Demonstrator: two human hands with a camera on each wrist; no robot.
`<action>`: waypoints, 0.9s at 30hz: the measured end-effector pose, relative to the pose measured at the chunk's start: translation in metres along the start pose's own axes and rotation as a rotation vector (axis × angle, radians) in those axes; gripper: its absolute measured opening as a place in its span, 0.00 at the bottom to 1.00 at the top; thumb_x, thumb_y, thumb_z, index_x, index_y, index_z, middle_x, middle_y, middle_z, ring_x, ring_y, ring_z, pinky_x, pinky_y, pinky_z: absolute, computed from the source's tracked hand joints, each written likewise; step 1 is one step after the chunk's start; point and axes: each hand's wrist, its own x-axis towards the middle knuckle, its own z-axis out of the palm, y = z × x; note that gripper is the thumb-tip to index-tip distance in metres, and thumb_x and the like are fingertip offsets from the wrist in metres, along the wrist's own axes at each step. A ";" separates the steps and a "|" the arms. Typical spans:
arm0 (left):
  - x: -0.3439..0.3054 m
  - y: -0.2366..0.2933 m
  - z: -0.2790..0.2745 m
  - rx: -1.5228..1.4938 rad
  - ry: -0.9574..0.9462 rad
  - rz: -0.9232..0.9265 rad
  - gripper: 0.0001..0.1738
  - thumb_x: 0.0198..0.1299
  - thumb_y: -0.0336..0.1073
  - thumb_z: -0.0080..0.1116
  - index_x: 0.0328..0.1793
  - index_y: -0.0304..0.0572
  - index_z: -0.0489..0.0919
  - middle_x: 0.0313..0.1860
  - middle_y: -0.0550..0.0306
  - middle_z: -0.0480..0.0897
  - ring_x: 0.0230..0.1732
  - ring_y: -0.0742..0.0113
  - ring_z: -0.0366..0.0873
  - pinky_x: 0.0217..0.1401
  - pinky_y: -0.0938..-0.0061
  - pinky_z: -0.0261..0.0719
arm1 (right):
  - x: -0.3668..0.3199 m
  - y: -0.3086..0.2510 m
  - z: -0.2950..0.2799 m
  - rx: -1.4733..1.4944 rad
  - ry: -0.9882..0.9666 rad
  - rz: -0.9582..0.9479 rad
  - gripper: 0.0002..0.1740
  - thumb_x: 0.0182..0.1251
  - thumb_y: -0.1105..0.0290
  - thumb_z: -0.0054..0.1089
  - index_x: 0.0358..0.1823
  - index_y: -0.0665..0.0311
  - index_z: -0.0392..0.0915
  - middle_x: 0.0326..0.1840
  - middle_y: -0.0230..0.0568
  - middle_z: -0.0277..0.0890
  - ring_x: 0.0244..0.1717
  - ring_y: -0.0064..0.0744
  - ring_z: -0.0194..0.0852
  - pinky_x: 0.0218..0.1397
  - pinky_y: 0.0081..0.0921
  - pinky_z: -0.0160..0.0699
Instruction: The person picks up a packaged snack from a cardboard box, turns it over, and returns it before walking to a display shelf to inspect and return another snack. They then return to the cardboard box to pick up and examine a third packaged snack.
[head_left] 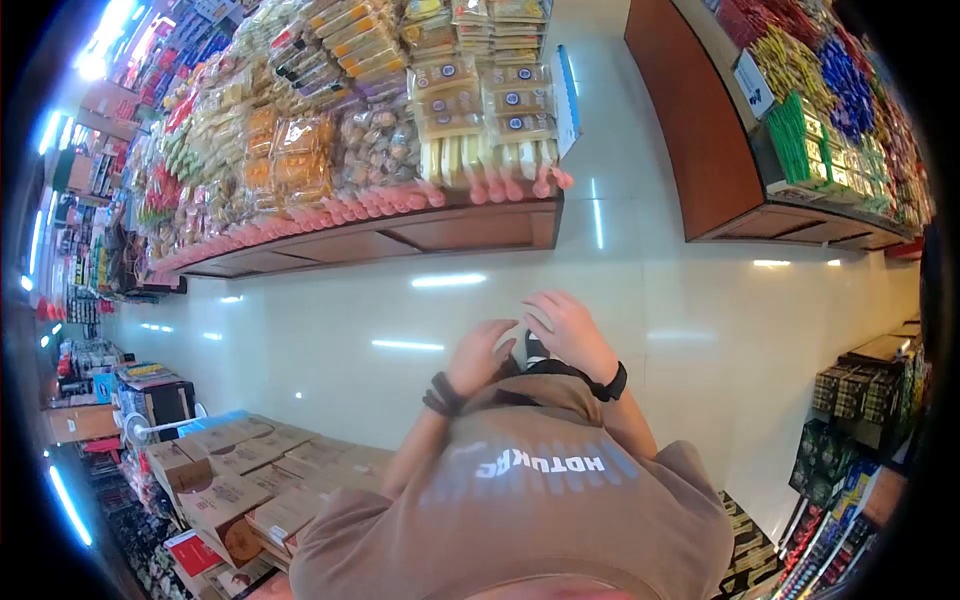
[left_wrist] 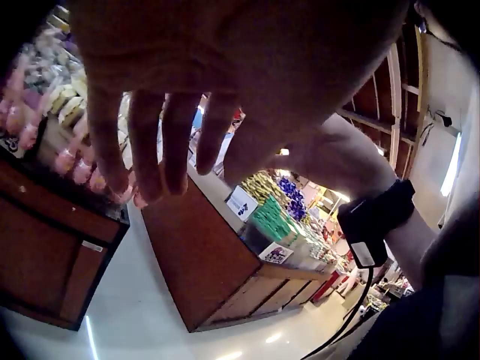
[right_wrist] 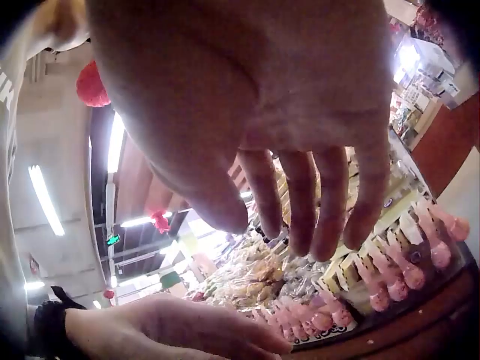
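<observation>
Both bare hands hang in front of the body with nothing held. In the head view my left hand (head_left: 482,357) is at the left, its fingers loosely bent toward the other hand. My right hand (head_left: 572,332) is just beside it, fingers relaxed and angled inward, with a small gap between the two. The left wrist view shows the left hand (left_wrist: 217,82) with its fingers hanging straight and slightly spread. Likewise, the right hand (right_wrist: 255,90) fills the top of the right wrist view, its palm bare and fingers extended; the left hand (right_wrist: 172,326) appears below it.
Ahead stands a wooden display counter (head_left: 400,238) piled with packaged food (head_left: 445,95), pink scoops (head_left: 385,203) along its edge. Another wooden counter (head_left: 680,120) with colourful packets is at the right. Cardboard boxes (head_left: 225,495) are stacked at the near left. Pale shiny floor (head_left: 330,330) lies between.
</observation>
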 end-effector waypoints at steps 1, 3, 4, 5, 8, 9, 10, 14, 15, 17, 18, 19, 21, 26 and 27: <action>0.005 -0.001 -0.002 -0.005 -0.002 -0.016 0.19 0.66 0.33 0.65 0.62 0.38 0.82 0.57 0.42 0.85 0.58 0.42 0.82 0.62 0.56 0.81 | 0.006 0.004 0.001 0.005 -0.006 -0.005 0.13 0.68 0.69 0.66 0.52 0.66 0.82 0.48 0.48 0.81 0.51 0.53 0.79 0.56 0.42 0.81; 0.017 -0.004 -0.007 -0.026 -0.014 -0.060 0.20 0.66 0.33 0.65 0.63 0.39 0.82 0.58 0.41 0.84 0.59 0.41 0.82 0.62 0.56 0.80 | 0.018 0.010 0.001 0.009 -0.022 0.012 0.14 0.68 0.69 0.65 0.52 0.65 0.82 0.48 0.49 0.81 0.51 0.53 0.79 0.56 0.42 0.81; 0.024 -0.007 -0.010 -0.035 -0.019 -0.077 0.20 0.66 0.33 0.65 0.63 0.39 0.82 0.58 0.41 0.84 0.59 0.41 0.81 0.62 0.56 0.80 | 0.024 0.011 0.001 0.008 -0.034 0.036 0.14 0.68 0.69 0.65 0.53 0.65 0.82 0.49 0.49 0.81 0.52 0.53 0.79 0.56 0.42 0.81; 0.031 -0.010 -0.011 -0.047 -0.023 -0.096 0.20 0.66 0.33 0.65 0.63 0.39 0.81 0.58 0.41 0.84 0.59 0.40 0.81 0.62 0.56 0.80 | 0.030 0.012 0.000 0.006 -0.048 0.060 0.14 0.68 0.69 0.65 0.53 0.65 0.81 0.49 0.49 0.81 0.52 0.53 0.79 0.56 0.42 0.81; 0.052 -0.026 -0.015 -0.017 0.023 -0.022 0.19 0.67 0.33 0.62 0.63 0.38 0.81 0.56 0.41 0.84 0.56 0.40 0.81 0.61 0.54 0.80 | 0.051 0.013 -0.004 -0.019 -0.071 0.105 0.15 0.70 0.68 0.63 0.54 0.66 0.80 0.50 0.49 0.81 0.53 0.53 0.79 0.56 0.43 0.80; 0.061 -0.031 -0.017 -0.010 0.033 0.002 0.19 0.68 0.33 0.61 0.63 0.38 0.80 0.55 0.41 0.83 0.55 0.41 0.81 0.60 0.54 0.80 | 0.056 0.017 -0.002 -0.001 -0.067 0.126 0.15 0.70 0.68 0.63 0.54 0.66 0.80 0.51 0.49 0.81 0.53 0.54 0.79 0.57 0.43 0.80; 0.071 -0.037 -0.020 -0.059 0.007 -0.015 0.18 0.68 0.33 0.61 0.63 0.37 0.80 0.56 0.40 0.83 0.57 0.39 0.80 0.61 0.53 0.79 | 0.062 0.024 0.002 0.015 -0.060 0.148 0.16 0.70 0.67 0.63 0.55 0.66 0.79 0.51 0.49 0.81 0.54 0.54 0.79 0.57 0.43 0.80; 0.116 -0.062 -0.029 -0.092 0.005 0.010 0.20 0.67 0.32 0.61 0.64 0.36 0.79 0.59 0.39 0.82 0.61 0.38 0.78 0.64 0.53 0.77 | 0.092 0.046 0.011 0.041 -0.034 0.219 0.20 0.70 0.68 0.63 0.61 0.67 0.76 0.56 0.53 0.79 0.58 0.56 0.77 0.61 0.44 0.78; 0.128 -0.077 -0.029 -0.101 0.002 0.035 0.20 0.67 0.32 0.61 0.64 0.36 0.79 0.60 0.39 0.82 0.62 0.38 0.78 0.65 0.54 0.77 | 0.103 0.048 0.010 0.025 -0.026 0.221 0.22 0.70 0.68 0.64 0.62 0.68 0.75 0.57 0.55 0.78 0.59 0.57 0.77 0.63 0.45 0.78; 0.151 -0.099 -0.034 -0.097 0.037 0.071 0.20 0.67 0.32 0.62 0.64 0.36 0.79 0.60 0.39 0.83 0.62 0.39 0.79 0.66 0.55 0.77 | 0.128 0.050 0.005 -0.025 -0.002 0.235 0.25 0.69 0.69 0.65 0.65 0.68 0.73 0.59 0.58 0.77 0.61 0.59 0.75 0.65 0.46 0.76; 0.162 -0.109 -0.039 -0.088 0.071 0.099 0.20 0.67 0.32 0.62 0.64 0.36 0.80 0.60 0.40 0.83 0.62 0.39 0.79 0.66 0.55 0.78 | 0.137 0.058 0.009 -0.025 0.033 0.200 0.27 0.68 0.69 0.66 0.66 0.68 0.71 0.60 0.58 0.76 0.62 0.60 0.74 0.67 0.47 0.75; 0.181 -0.116 -0.040 -0.092 0.096 0.148 0.20 0.67 0.31 0.63 0.64 0.36 0.80 0.59 0.40 0.84 0.61 0.40 0.80 0.66 0.56 0.78 | 0.144 0.073 0.014 -0.046 0.083 0.172 0.29 0.67 0.69 0.67 0.68 0.69 0.70 0.61 0.59 0.75 0.63 0.61 0.73 0.69 0.48 0.73; 0.217 -0.103 -0.068 -0.110 0.074 0.160 0.22 0.67 0.30 0.64 0.66 0.36 0.80 0.60 0.40 0.84 0.63 0.41 0.80 0.67 0.55 0.78 | 0.172 0.099 0.019 0.090 0.108 0.177 0.30 0.66 0.69 0.67 0.68 0.70 0.70 0.62 0.60 0.75 0.65 0.63 0.72 0.71 0.49 0.71; 0.287 -0.124 -0.089 -0.202 0.047 0.045 0.23 0.67 0.26 0.61 0.69 0.34 0.77 0.63 0.43 0.81 0.62 0.46 0.80 0.64 0.63 0.77 | 0.242 0.130 0.012 -0.123 0.144 0.315 0.33 0.69 0.68 0.63 0.72 0.70 0.65 0.69 0.65 0.69 0.70 0.65 0.68 0.75 0.49 0.69; 0.300 -0.143 -0.084 -0.153 0.071 0.077 0.23 0.67 0.26 0.60 0.69 0.34 0.77 0.65 0.44 0.79 0.63 0.48 0.79 0.64 0.64 0.77 | 0.256 0.128 0.009 -0.123 0.152 0.361 0.34 0.69 0.68 0.62 0.73 0.70 0.63 0.70 0.67 0.67 0.71 0.66 0.67 0.75 0.50 0.68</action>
